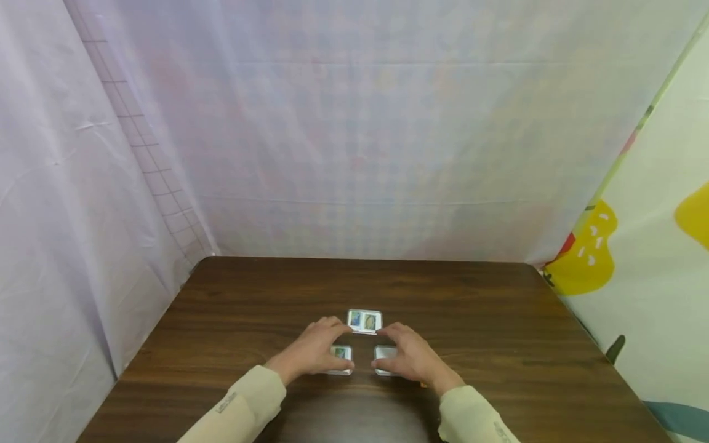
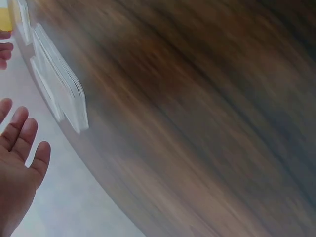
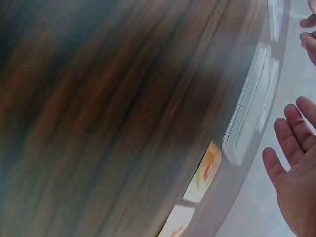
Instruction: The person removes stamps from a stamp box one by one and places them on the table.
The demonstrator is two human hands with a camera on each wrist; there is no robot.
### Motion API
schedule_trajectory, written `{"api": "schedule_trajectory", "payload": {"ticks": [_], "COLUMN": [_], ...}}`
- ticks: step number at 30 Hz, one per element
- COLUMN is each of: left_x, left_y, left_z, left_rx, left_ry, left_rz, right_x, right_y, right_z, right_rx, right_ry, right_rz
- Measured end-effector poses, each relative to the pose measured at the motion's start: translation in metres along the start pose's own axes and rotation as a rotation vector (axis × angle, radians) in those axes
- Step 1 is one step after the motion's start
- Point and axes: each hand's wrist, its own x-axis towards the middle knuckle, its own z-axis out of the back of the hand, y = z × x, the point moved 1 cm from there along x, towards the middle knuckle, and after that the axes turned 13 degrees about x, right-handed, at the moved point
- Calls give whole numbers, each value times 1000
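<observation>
Three thin clear-edged cases lie on the table. The far case (image 1: 364, 321) shows two small colour pictures. The left case (image 1: 341, 353) has a greenish picture, partly covered by my left hand (image 1: 314, 349). My right hand (image 1: 414, 355) partly hides the right case (image 1: 383, 352), whose visible part looks whitish. In the left wrist view, the left hand (image 2: 22, 158) is raised apart from the nearest case (image 2: 64, 81), fingers spread and holding nothing. Likewise the right hand (image 3: 296, 153) hovers with spread fingers beside its case (image 3: 247, 111) in the right wrist view.
Two yellow-and-white picture cards (image 3: 203, 174) lie near the right case; only a yellow scrap (image 1: 423, 385) of them shows in the head view. The dark wood table (image 1: 249, 289) ends at a pale curtain (image 1: 354, 154). A patterned cloth (image 1: 653, 264) hangs at the right.
</observation>
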Motion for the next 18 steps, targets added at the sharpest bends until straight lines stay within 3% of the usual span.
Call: {"api": "schedule_trajectory", "payload": {"ticks": [8,18], "left_x": [-15,-29], "left_y": [18,31], "left_z": [2,0], "left_rx": [-18,-37], "left_ry": [-30,-28], "left_rz": [11,35], "right_x": [10,19], "right_y": [7,17], "right_z": [-16,-33], "right_rx": [14,-74], "right_ry": [21,105], "right_rz": [26,21]}}
